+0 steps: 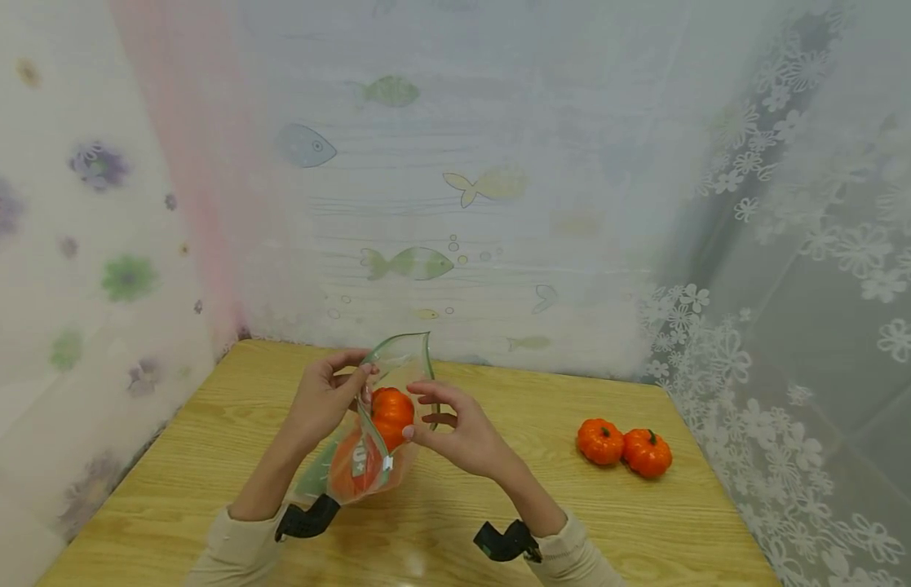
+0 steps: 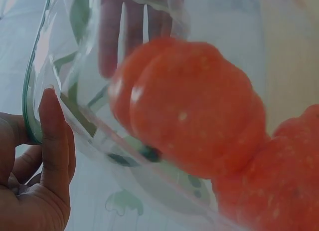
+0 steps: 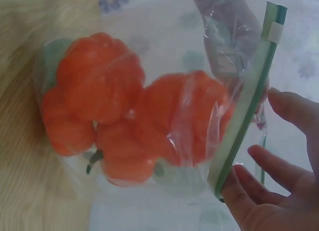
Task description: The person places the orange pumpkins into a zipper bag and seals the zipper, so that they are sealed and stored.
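- Left hand (image 1: 325,401): thumb and fingers pinch the rim of the bag (image 1: 367,424) on its left side; in the left wrist view the fingers (image 2: 52,141) lie along the green zip strip (image 2: 31,91), curled onto the film.
- Right hand (image 1: 458,432): fingers spread and slightly bent at the right side of the bag's mouth; in the right wrist view the fingertips (image 3: 239,183) touch the zip strip (image 3: 246,106), but whether they grasp it cannot be told.
- Bag: clear plastic, held above the table (image 1: 205,440) near its middle, mouth open and pointing up toward the far edge, lower end hanging toward the near edge.
- Pumpkins in bag (image 3: 139,121): orange, at least three, packed against one another; one sits high near the mouth (image 1: 391,412).
- Loose pumpkins (image 1: 624,447): two, orange, touching side by side on the table near its right edge, well apart from the hands.
- Curtains (image 1: 793,244): sheer, printed with fish and flowers, enclosing the table at the far, left and right edges.
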### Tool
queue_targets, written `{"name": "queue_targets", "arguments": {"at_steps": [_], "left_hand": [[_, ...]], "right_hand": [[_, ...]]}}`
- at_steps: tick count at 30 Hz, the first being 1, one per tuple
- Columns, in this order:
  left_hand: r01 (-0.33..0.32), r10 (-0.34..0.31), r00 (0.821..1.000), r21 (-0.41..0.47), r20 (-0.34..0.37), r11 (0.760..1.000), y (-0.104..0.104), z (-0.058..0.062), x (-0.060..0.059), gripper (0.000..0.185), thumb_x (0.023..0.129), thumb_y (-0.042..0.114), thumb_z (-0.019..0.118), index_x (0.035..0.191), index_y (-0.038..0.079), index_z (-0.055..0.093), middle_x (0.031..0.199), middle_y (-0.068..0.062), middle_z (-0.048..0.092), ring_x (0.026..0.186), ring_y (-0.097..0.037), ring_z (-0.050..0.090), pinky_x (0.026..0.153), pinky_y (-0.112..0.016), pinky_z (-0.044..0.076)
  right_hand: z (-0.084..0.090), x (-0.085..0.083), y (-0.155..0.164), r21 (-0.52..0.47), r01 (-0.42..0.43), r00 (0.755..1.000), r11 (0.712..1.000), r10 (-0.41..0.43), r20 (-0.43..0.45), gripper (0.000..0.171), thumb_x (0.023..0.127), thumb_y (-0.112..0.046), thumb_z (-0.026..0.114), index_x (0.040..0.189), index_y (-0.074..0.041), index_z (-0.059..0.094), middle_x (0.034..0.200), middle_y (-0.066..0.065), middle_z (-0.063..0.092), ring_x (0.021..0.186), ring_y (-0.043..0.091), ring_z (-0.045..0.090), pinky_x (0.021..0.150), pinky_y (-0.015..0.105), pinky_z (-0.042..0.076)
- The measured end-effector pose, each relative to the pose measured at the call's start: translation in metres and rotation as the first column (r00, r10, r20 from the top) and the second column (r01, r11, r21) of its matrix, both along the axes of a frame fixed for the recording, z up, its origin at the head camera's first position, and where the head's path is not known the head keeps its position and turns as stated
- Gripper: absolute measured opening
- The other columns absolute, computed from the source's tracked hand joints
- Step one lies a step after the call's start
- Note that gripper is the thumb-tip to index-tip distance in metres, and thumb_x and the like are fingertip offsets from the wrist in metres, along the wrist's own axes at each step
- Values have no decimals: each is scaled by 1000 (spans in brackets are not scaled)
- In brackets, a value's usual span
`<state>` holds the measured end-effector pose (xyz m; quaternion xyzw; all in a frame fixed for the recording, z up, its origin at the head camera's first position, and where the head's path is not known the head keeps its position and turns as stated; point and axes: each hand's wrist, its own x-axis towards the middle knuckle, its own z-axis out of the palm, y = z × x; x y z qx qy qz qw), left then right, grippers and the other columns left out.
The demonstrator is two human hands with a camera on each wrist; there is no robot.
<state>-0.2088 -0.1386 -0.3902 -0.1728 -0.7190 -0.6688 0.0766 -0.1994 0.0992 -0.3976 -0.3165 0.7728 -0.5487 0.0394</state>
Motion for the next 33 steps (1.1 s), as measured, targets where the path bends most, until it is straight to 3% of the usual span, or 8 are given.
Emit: {"name": "queue_targets", "arguments": {"at_steps": [6,9,14,17,24,33], "left_hand": [[-17,17,1000,-7,5,1000,-2,3,2,33,107,12,54,129,-12,58,103,-11,69,64,-8,64,59,-27,59],[-23,23,1000,-12,8,1000,-2,2,1,31,107,11,54,128,-11,59,101,-7,70,64,-8,64,59,-27,59],[-30,31,999,-19,16,999,-3,2,0,30,107,12,54,128,-9,60,101,-5,70,64,-8,65,59,-28,59],[-29,29,1000,-21,12,999,-3,2,0,30,107,12,54,127,-10,59,99,-1,70,64,-8,65,59,-28,59],[-30,30,1000,-22,5,999,0,1,1,27,107,9,53,124,-10,61,95,3,69,63,-8,64,58,-27,59],[-28,28,1000,-17,5,999,0,2,0,28,107,8,53,123,-14,60,92,3,68,62,-7,63,58,-26,59]], "right_hand": [[1,3,3,-49,21,1000,999,-21,-12,49,95,-12,74,141,-10,58,145,11,55,125,29,54,100,36,55],[0,4,6,-126,29,998,992,-35,-46,46,94,-7,73,139,-7,60,142,12,57,123,27,56,100,40,55],[-5,6,12,-260,22,993,965,-52,-108,42,95,-3,70,136,3,59,138,25,56,120,44,55,101,50,53],[-10,7,16,-316,21,989,949,-65,-130,42,96,-3,69,135,9,57,135,31,55,118,47,55,101,46,54],[-28,6,32,-393,34,977,919,-114,-182,38,96,1,67,131,10,57,128,1,64,113,21,62,98,31,55],[-64,0,64,-441,158,958,883,-246,-148,36,94,11,63,127,19,54,124,-1,65,110,20,63,94,25,55]]}}
